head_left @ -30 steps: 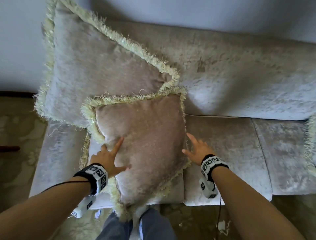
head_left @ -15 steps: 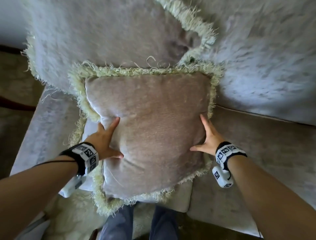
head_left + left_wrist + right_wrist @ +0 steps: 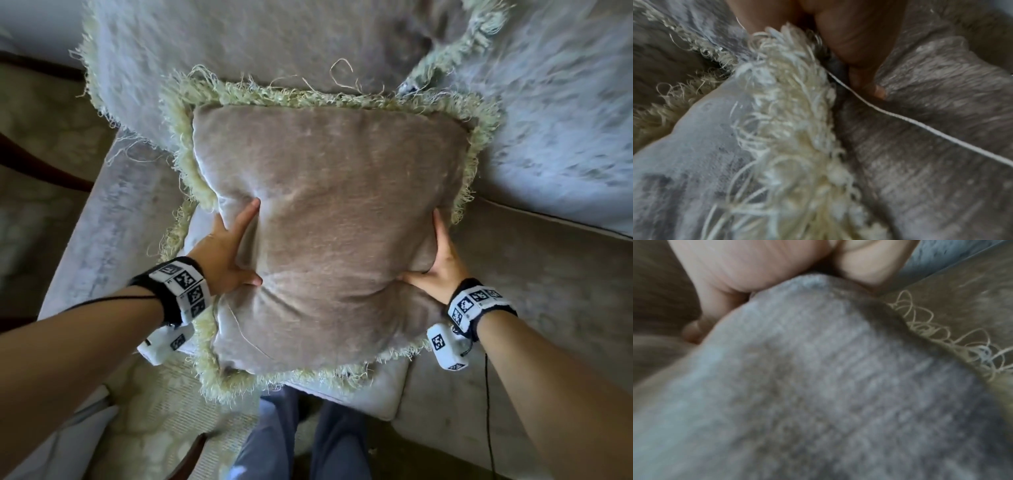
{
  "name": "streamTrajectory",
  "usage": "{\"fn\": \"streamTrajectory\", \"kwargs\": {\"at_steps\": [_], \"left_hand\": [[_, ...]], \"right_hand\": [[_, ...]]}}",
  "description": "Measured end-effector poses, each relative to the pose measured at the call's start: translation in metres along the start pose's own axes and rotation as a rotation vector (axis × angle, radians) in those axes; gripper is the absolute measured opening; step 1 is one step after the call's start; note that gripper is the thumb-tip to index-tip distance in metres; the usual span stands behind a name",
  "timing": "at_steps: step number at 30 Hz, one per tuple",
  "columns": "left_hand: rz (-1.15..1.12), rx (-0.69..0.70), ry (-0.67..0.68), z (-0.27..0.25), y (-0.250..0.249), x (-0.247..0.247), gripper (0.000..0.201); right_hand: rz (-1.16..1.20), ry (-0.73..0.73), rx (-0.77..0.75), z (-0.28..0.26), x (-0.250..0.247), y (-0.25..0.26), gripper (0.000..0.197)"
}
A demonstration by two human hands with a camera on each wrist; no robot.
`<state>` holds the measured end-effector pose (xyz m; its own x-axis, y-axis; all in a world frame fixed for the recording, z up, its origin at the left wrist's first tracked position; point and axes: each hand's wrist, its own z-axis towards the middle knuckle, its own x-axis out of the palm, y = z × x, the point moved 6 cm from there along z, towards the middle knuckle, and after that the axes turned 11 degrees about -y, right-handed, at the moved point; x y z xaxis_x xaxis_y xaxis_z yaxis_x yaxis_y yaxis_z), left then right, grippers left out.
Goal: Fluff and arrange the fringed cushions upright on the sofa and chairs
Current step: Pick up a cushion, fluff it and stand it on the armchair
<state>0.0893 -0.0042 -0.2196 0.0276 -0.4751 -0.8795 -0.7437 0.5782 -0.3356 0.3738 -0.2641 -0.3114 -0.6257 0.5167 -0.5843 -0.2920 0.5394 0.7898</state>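
A small tan cushion [image 3: 329, 222] with a pale green fringe stands on the sofa seat [image 3: 548, 291], leaning against a larger pale fringed cushion [image 3: 239, 44] behind it. My left hand [image 3: 229, 250] grips its left side, index finger and thumb dug into the front, the other fingers hidden behind the fringe. My right hand [image 3: 438, 260] grips the right side, thumb on the front. In the left wrist view the left hand [image 3: 855, 40] straddles the fringe [image 3: 789, 113]. The right wrist view has the right hand [image 3: 748, 267] wrapped over the cushion's edge [image 3: 818, 386].
The sofa backrest [image 3: 565, 120] rises on the right behind the seat. The sofa's left arm [image 3: 102, 222] runs beside my left hand, with patterned carpet [image 3: 41, 137] beyond it. My legs [image 3: 274, 445] stand against the seat's front edge. A thin cable [image 3: 488, 411] hangs from my right wrist.
The small cushion turned from a tilted diamond to square. My right hand, off it a second ago, now holds its right side. Both hands squeeze inward and the view has come closer.
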Motion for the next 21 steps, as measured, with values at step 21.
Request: {"fn": "streamTrajectory", "kwargs": {"at_steps": [21], "left_hand": [[-0.253,0.065,-0.383,-0.173,-0.016,-0.26,0.141]], "right_hand": [[-0.179,0.004,-0.34,-0.08,-0.126,0.329,0.117]]}}
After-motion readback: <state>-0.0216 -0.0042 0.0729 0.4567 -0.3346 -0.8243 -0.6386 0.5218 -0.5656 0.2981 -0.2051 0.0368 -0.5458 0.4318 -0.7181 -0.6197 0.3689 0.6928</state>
